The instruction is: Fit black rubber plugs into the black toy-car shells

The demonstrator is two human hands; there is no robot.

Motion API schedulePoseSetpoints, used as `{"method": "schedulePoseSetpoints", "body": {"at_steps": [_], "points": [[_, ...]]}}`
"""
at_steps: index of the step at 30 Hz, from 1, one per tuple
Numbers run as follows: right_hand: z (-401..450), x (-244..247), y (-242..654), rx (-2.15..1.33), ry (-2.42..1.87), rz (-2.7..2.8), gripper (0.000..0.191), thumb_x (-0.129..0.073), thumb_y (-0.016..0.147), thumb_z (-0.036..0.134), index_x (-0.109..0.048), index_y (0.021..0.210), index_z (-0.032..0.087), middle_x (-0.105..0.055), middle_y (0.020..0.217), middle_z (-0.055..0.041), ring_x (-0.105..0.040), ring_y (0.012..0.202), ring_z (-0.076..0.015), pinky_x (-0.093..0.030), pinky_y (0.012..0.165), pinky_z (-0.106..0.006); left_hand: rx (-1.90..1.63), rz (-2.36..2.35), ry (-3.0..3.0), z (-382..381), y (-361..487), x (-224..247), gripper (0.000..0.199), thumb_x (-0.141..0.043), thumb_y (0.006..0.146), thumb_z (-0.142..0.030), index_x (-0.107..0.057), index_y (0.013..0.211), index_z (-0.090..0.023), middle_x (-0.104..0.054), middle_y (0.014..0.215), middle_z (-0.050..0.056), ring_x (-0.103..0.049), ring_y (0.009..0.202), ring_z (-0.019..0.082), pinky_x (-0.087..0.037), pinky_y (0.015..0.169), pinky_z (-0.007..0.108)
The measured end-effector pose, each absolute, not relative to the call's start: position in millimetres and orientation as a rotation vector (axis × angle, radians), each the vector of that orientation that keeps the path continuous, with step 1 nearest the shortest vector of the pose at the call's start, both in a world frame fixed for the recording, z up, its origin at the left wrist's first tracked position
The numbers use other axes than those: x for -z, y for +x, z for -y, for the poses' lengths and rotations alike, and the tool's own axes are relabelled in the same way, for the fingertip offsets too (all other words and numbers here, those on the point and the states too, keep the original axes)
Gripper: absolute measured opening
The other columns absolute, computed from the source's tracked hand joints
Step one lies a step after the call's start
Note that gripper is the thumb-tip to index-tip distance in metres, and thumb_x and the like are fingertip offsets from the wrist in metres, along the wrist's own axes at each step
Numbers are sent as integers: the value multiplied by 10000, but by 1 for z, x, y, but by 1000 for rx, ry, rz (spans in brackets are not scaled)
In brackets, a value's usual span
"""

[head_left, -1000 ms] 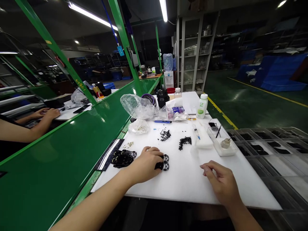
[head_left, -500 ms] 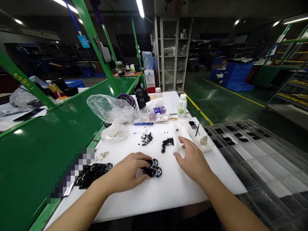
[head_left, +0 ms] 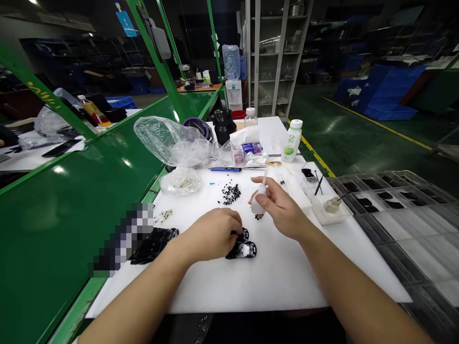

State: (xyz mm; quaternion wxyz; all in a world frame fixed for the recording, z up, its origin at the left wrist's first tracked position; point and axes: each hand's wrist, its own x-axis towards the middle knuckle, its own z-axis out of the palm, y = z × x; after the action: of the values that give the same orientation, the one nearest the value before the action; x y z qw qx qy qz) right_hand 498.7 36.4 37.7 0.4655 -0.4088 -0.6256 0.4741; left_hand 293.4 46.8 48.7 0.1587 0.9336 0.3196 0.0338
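Two black-and-silver car-shaped pieces [head_left: 242,250] are set side by side on a white foam-like sheet [head_left: 268,286], the farther one partly covered by the left hand [head_left: 215,234]. Its fingers are bent down together onto that piece; whether it is pinched cannot be made out beneath the knuckles. By the right hand [head_left: 281,210], a small white squeeze bottle [head_left: 258,204] with a thin upward tip is gripped, thumb and fingers curled around it.

A small squat glass jar [head_left: 332,205] is held in a shallow clear plastic tray [head_left: 333,220] to the right. Tiny pale pieces [head_left: 186,182] are contained in a crumpled clear plastic bag [head_left: 168,185] at the left. Flat black pieces [head_left: 367,205] are kept in divided clear plastic bins [head_left: 376,241] beyond the sheet's right edge.

On the left, the sheet is bounded by a glossy green partition [head_left: 107,167]. Between the forearms, a broad white stretch is left, reaching to the near edge.
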Motion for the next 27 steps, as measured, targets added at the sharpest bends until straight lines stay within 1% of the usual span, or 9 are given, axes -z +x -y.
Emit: {"method": "schedulePoseSetpoints", "body": {"at_steps": [3, 6, 9, 11, 14, 17, 21, 24, 27], "points": [[-39, -18, 496, -1306, -903, 1283, 459, -526, 940, 445, -457, 1345, 238, -600, 723, 15, -510, 609, -125, -405, 539, -240, -123, -927, 2631, -48, 290, -45, 226, -547, 777, -98, -729, 855, -206, -694, 920, 37, -607, 854, 197, -486, 808, 324], [-32, -15, 500, -1448, -801, 1128, 360, -596, 885, 414, -516, 1184, 229, -557, 595, 36, -442, 510, -113, -290, 458, -214, -155, -952, 2630, -46, 286, -43, 222, -569, 789, -118, -729, 906, -219, -682, 945, 42, -585, 876, 210, -469, 837, 348], [-29, -22, 506, -1496, -700, 1057, 300, -632, 812, 351, -469, 1041, 249, -542, 604, 42, -416, 522, -111, -287, 484, -223, -176, -980, 2625, -44, 284, -41, 237, -575, 813, -145, -722, 980, -229, -672, 1024, 52, -581, 915, 222, -466, 852, 364], [-30, -26, 509, -1432, -737, 1013, 312, -626, 785, 350, -466, 1034, 252, -515, 619, 41, -397, 534, -115, -308, 500, -244, -180, -995, 2611, -45, 284, -39, 218, -571, 834, -166, -720, 979, -233, -676, 1033, 53, -587, 924, 226, -469, 853, 367], [-36, -25, 509, -1327, -831, 988, 337, -640, 757, 361, -538, 1051, 232, -394, 587, 57, -339, 519, -111, -297, 471, -250, -183, -1035, 2579, -46, 286, -36, 178, -586, 837, -186, -716, 951, -230, -696, 1008, 44, -609, 907, 224, -479, 854, 368], [-38, -20, 504, -1191, -898, 984, 225, -658, 793, 393, -612, 925, 217, -316, 565, 67, -310, 487, -96, -273, 427, -234, -192, -1097, 2544, -46, 287, -34, 152, -613, 822, -208, -713, 936, -226, -718, 956, 36, -631, 886, 222, -495, 849, 364], [-30, -15, 494, -801, -1053, 1193, 302, -635, 861, 461, -603, 722, 195, -432, 550, 40, -378, 462, -88, -302, 406, -229, -187, -1158, 2506, -46, 286, -32, 120, -630, 814, -235, -721, 890, -224, -735, 929, 27, -645, 879, 221, -519, 827, 353], [-25, -15, 489, -651, -1141, 1474, 318, -641, 868, 424, -607, 673, 176, -499, 547, 20, -435, 483, -99, -355, 438, -238, -182, -1136, 2513, -46, 286, -31, 128, -621, 819, -226, -729, 889, -228, -742, 966, 9, -644, 903, 219, -521, 845, 357], [-24, -13, 488, -585, -1186, 1583, 317, -636, 876, 400, -617, 668, 161, -473, 519, 30, -409, 467, -90, -339, 437, -238, -180, -1134, 2522, -47, 286, -30, 133, -617, 821, -231, -736, 882, -230, -747, 954, 8, -645, 906, 225, -527, 840, 367]]}}
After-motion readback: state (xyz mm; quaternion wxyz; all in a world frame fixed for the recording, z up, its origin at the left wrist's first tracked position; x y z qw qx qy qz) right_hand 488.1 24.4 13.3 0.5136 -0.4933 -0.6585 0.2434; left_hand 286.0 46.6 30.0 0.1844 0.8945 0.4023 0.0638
